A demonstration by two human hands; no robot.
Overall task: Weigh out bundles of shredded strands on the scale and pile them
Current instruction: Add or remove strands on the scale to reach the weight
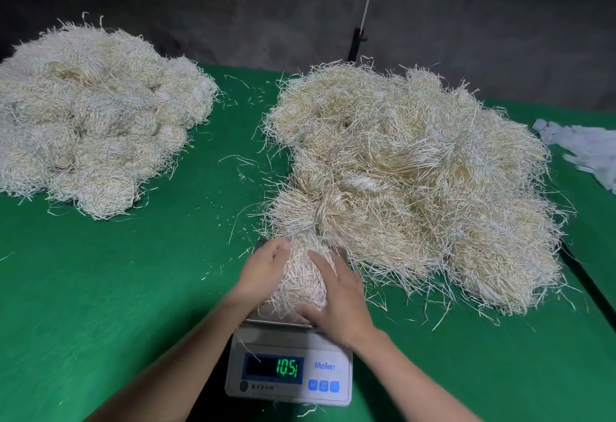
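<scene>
A white digital scale (289, 373) sits at the near middle of the green table, and its green display shows lit digits. On its pan lies a pale bundle of shredded strands (301, 276). My left hand (258, 276) cups the bundle's left side. My right hand (336, 298) wraps over its right side and front, fingers curled round the strands. A big loose heap of strands (416, 181) lies just behind and to the right of the scale. A separate pile of rounded bundles (90, 121) lies at the far left.
The green felt table top (116, 288) carries stray strands between the two piles. White paper strips (586, 151) lie at the right edge. A thin white rod on a black stand (358, 35) rises behind the table against a dark wall.
</scene>
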